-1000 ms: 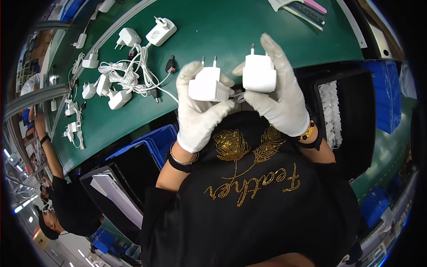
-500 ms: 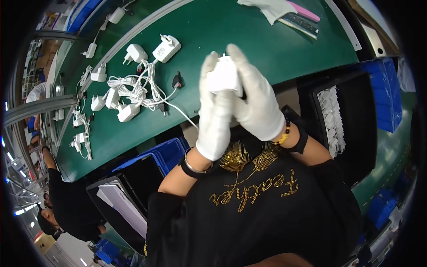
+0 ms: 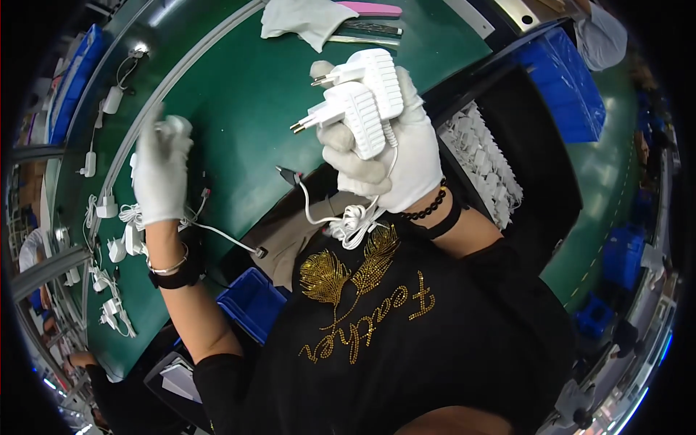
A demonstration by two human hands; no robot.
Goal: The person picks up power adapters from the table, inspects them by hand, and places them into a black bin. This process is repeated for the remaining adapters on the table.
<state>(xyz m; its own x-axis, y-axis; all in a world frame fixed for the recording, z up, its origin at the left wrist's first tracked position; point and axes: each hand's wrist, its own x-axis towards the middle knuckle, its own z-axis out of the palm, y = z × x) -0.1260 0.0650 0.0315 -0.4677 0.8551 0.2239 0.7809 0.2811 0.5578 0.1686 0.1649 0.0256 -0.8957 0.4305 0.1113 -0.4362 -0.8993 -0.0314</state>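
Note:
My right hand (image 3: 391, 152), in a white glove, grips two white power adapters (image 3: 366, 119) side by side, their two-pin plugs pointing left. A bundled white cord (image 3: 355, 225) hangs below that hand, and a black connector (image 3: 290, 175) sticks out to its left. Over on the left, my gloved left hand (image 3: 161, 170) reaches to the heap of adapters on the green table. Motion smears its fingers, and a pale blurred shape lies against them. Beneath and beside it, white adapters (image 3: 133, 238) with coiled cords show in part; the hand covers the others.
The green table (image 3: 239, 109) has a white cloth (image 3: 304, 22), a pink-handled tool (image 3: 371, 9) and thin dark tools at its far side. More adapters (image 3: 112, 100) lie beyond a rail at left. A black bin of white pieces (image 3: 482, 159) stands right; blue crates (image 3: 562, 87) lie beyond.
My hands have parted: the left moved away to the adapter heap, while the right keeps hold and now shows two adapters with their cord. The whole view has turned and shifted.

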